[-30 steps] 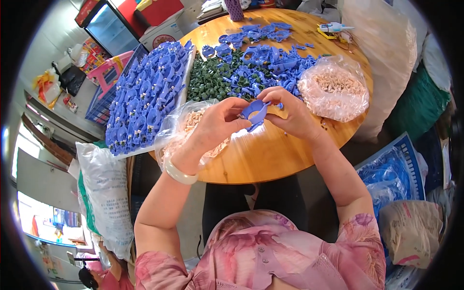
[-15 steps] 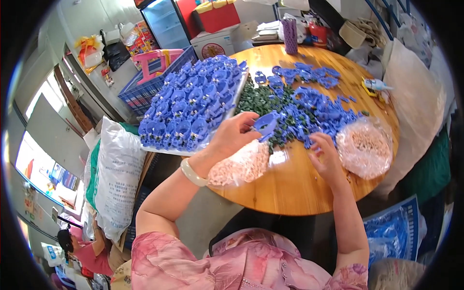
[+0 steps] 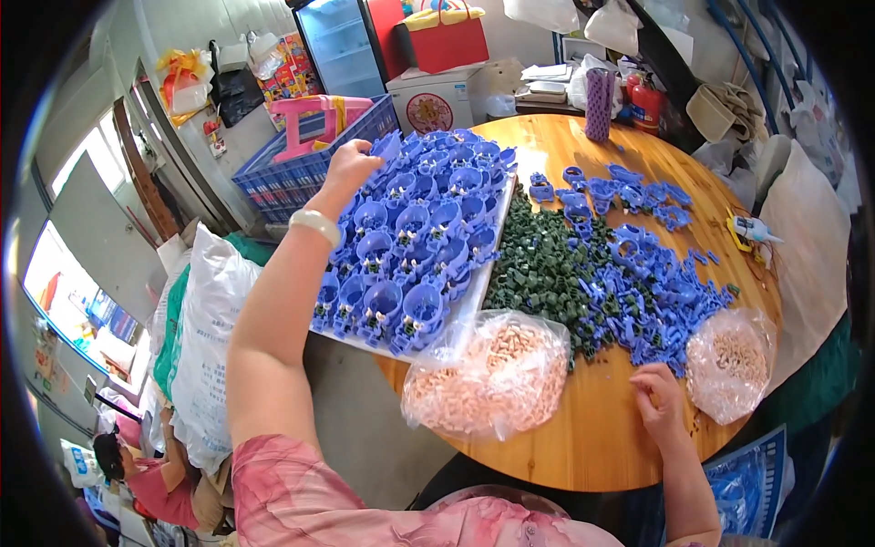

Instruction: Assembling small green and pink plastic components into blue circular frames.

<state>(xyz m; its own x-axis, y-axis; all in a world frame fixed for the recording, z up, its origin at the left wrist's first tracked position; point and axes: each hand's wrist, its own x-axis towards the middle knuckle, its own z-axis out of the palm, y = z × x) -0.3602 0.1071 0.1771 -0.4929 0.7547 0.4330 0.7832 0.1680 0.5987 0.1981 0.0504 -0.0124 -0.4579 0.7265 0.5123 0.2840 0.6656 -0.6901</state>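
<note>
At the far left corner of a white tray, my left hand pinches a blue plastic cup-shaped part. Rows of similar blue assembled parts, with small dark and pale pieces at their fronts, fill that tray. My right hand is at the table's near right, its fingers curled in; whether anything is between them I cannot make out. Just beyond it is a heap of loose blue plastic parts. Dark green small pieces are piled between heap and tray.
Two clear bags of pale pink pieces, a left bag and a right bag, lie on the round wooden table. A glue gun and a purple cylinder stand farther back. A blue crate adjoins the tray. Another person is at lower left.
My left hand has carried the blue part from over the table to the tray's far left corner. My right hand has drawn back toward the table's near edge, its fingers curling. The view has shifted.
</note>
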